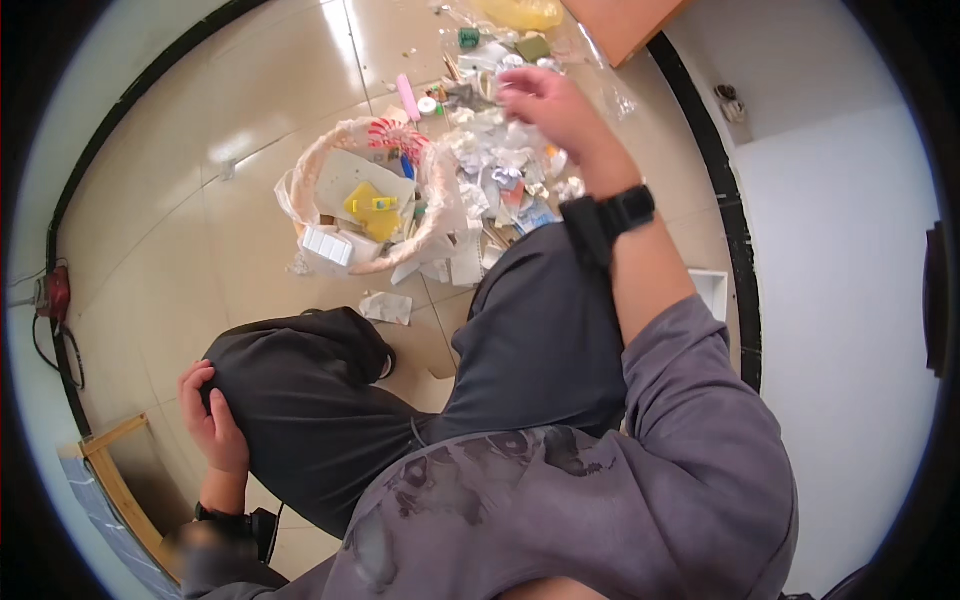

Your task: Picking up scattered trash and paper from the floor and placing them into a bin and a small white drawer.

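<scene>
My right hand [547, 109], blurred, hangs over a heap of crumpled paper [487, 154] and mixed litter on the floor. Its fingers are loosely apart and I see nothing held in them. Left of the heap stands a bin [311, 169] lined with a thin plastic bag [442, 195] printed in red. Inside the bin lie a yellow piece [367, 214], pale sheets and a blue item [407, 166]. A white ridged plastic piece [327, 246] sits at the near rim. My left hand [214, 420] rests on my left knee, holding nothing.
Beyond my right hand lie a green cap-like item [469, 37], a yellow plastic bag [525, 11] and an orange-brown panel [626, 26]. A pink strip [407, 97] and a white round piece [427, 106] are behind the bin. Torn paper [386, 307] lies nearer me.
</scene>
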Action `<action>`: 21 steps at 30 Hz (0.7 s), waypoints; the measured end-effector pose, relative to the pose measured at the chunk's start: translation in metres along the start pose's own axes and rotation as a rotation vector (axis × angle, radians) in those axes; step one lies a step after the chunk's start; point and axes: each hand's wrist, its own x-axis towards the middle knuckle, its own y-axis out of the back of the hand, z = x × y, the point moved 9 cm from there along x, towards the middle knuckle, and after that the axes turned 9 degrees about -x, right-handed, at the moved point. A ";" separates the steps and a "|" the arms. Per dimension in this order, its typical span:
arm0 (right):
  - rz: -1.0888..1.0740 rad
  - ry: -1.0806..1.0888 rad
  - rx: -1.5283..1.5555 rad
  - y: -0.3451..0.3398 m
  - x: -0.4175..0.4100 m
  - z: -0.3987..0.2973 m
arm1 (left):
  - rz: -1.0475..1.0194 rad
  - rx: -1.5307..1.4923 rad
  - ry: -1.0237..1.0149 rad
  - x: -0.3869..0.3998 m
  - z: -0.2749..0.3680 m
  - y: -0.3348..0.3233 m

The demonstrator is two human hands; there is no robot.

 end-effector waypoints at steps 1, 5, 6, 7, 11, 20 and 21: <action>0.074 -0.024 0.009 0.024 0.000 0.037 | 0.004 -0.023 0.010 -0.002 -0.003 0.002; 0.228 -0.446 -0.101 0.101 -0.052 0.223 | -0.028 0.002 0.002 -0.008 -0.011 0.007; 0.227 -0.595 -0.126 0.119 -0.080 0.277 | -0.031 0.018 0.000 -0.010 -0.016 0.008; 0.221 -0.744 -0.144 0.128 -0.108 0.328 | -0.033 0.041 -0.001 -0.011 -0.019 0.010; 0.328 -0.886 -0.515 0.125 -0.210 0.425 | -0.071 0.012 0.034 -0.010 -0.027 0.011; 0.436 -0.835 -0.955 0.071 -0.200 0.386 | -0.092 0.192 0.061 -0.004 -0.026 0.007; 0.415 -0.743 -1.035 0.066 -0.190 0.387 | -0.097 0.211 0.062 -0.003 -0.025 0.007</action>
